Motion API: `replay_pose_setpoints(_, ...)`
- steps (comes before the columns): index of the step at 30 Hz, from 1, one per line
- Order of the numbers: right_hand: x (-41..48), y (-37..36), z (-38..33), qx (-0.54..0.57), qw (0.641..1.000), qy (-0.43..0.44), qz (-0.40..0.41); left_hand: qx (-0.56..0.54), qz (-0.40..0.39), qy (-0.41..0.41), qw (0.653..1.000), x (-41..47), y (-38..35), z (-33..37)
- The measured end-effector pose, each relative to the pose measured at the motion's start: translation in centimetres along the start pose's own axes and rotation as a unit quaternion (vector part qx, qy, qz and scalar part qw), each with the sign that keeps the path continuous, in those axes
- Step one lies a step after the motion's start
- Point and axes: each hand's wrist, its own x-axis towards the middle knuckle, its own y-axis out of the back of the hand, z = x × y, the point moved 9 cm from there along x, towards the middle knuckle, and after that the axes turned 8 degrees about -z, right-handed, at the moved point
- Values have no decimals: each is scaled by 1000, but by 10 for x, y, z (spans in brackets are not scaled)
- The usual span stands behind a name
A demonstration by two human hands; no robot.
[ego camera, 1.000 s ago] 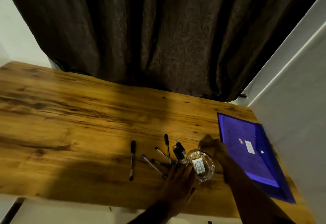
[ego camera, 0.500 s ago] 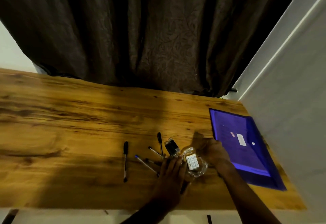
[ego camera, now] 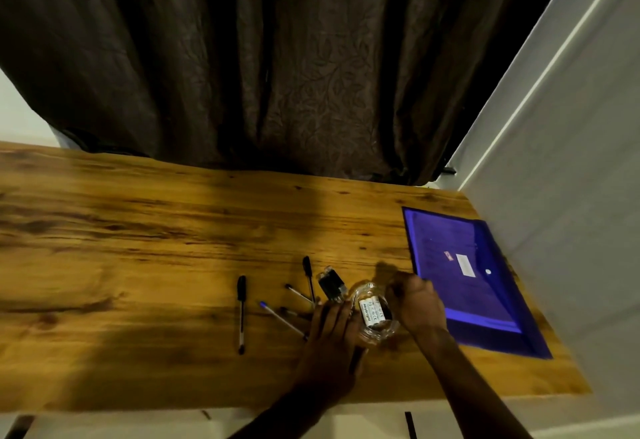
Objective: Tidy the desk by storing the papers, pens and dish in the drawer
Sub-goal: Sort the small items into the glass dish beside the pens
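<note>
We cup the glass dish (ego camera: 375,314) near the worktop (ego camera: 138,238) edge: left hand (ego camera: 332,334) flat against it, right hand (ego camera: 415,303) curled on its rim. It looks slippery and breakable, so grip both sides.

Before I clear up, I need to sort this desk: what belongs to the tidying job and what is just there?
Job:
- purple folder
- pens
- glass dish, between left hand and right hand

Just there:
- dark curtain
- small black item beside the dish
- white wall
</note>
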Motion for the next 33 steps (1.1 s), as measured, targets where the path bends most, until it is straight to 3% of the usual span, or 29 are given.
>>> replay_pose_setpoints(9, -11, -6, -42, 47, 994, 92, 47, -8, 32, -12, 999, -4, 11, 0)
replay_pose_setpoints(18, -28, -14, -34, 53, 988, 133, 60, 3, 51, -42, 998, -6, 10, 5)
replay_pose_setpoints(26, -61, 2, 13, 107, 975, 118, 153, 37, 111, -100, 988, -15, 18, 18)
replay_pose_setpoints(29, -81, -2, 30, 92, 972, 116, 183, 18, 154, -90, 984, -28, 24, 18)
replay_pose_setpoints(33, -120, -17, 53, 103, 963, 142, 202, 71, 163, -56, 982, -48, 13, 21)
